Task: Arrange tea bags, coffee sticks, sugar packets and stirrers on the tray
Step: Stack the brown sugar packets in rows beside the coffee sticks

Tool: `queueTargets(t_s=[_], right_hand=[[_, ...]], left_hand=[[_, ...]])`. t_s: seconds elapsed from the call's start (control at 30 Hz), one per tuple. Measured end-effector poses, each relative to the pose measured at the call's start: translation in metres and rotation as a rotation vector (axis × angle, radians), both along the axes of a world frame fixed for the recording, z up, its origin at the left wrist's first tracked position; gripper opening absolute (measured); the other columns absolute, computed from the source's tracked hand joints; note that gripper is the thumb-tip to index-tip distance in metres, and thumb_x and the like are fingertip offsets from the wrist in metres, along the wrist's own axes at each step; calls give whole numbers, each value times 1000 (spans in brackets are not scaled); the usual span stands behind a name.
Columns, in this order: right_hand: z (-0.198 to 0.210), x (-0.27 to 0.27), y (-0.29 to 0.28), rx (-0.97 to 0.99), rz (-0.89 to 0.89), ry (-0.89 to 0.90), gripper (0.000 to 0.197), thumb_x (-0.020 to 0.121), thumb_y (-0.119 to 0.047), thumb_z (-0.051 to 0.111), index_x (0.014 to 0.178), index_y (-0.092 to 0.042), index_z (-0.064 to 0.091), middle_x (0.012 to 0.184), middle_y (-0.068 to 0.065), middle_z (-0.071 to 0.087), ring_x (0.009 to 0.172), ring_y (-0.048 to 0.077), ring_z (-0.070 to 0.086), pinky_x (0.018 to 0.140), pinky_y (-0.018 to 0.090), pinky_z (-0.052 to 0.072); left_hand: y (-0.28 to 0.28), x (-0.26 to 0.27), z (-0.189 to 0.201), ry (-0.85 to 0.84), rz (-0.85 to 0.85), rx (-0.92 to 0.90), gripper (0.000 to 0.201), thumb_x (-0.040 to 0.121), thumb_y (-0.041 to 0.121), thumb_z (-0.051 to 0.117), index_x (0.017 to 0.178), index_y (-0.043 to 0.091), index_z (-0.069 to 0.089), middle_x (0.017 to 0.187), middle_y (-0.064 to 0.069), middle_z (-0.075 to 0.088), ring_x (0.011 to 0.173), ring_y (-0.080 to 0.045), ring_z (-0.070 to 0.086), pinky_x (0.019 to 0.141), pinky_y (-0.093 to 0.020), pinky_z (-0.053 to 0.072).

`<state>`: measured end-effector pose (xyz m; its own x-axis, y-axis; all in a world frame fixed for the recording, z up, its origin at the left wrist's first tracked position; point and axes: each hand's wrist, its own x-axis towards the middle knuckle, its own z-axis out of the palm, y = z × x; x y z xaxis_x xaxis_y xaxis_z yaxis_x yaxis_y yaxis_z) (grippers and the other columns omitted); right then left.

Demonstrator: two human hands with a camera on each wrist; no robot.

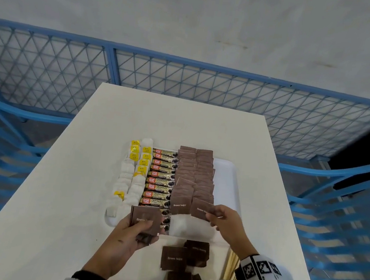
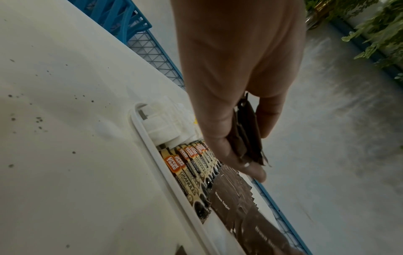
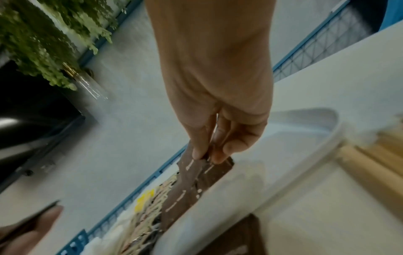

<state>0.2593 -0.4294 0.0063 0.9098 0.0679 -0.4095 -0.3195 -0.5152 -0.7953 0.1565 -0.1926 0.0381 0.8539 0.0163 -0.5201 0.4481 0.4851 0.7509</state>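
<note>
1. the brown sachets in the rows (image 1: 195, 174) read "brown sugar" in pale letters; the same words show on the loose packets (image 1: 173, 259) lying on the table (image 1: 61, 195) near the person
2. the coffee sticks (image 1: 159, 180) carry an orange "great taste" badge and the word "granules" on a black and gold wrapper
3. the tea bags (image 1: 128, 179) are white pouches, several with yellow tags; the tag print is too small to read
4. the white tray (image 1: 232, 182) sits in the middle of the table: tea bags fill its left columns, coffee sticks lie stacked crosswise beside them, and sugar sachets overlap in two rows to the right, with the tray's right strip bare
5. the left hand (image 1: 134, 232) grips a small stack of brown sugar sachets (image 1: 146, 219) between thumb and curled fingers, over the tray's near edge
6. the right hand (image 1: 223, 220) pinches one sugar packet (image 1: 201, 210) between thumb and fingertips at the near end of the right row
7. pale wooden stirrers (image 1: 231, 266) lie on the table beside the right wrist
</note>
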Motion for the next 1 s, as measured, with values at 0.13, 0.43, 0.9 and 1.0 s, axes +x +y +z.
queueTargets(t_s=[0.13,0.43,0.9,1.0], right_hand=[[-9,6,-10,-90,-41,-33,9,80,-9,70,87,-12,64,67,-4,60,63,9,55,52,7,39],[-21,7,-2,-152,-118,-47,13,78,-15,70,75,-18,58,66,-6,56,64,11,51,58,17,41],[-15,-1,10,-323,-155,-195,26,81,-28,67,97,-14,52,91,0,51,70,9,48,54,13,32],[-5,-6,24,-201,-132,-247,15,83,-20,66,89,-15,53,89,1,54,69,5,49,56,10,34]], left_hand=[[0,-1,1,-10,-10,18,24,91,-1,50,111,7,59,95,-14,73,83,-31,71,65,-30,58],[5,-1,-9,24,29,52,30,89,1,55,118,4,57,106,-21,68,96,-38,63,72,-36,57],[1,1,-4,8,37,53,26,87,2,58,112,8,60,102,-18,69,86,-29,64,68,-32,57],[-1,2,-3,-2,45,68,25,83,3,62,108,9,63,98,-16,71,85,-26,63,63,-28,56]])
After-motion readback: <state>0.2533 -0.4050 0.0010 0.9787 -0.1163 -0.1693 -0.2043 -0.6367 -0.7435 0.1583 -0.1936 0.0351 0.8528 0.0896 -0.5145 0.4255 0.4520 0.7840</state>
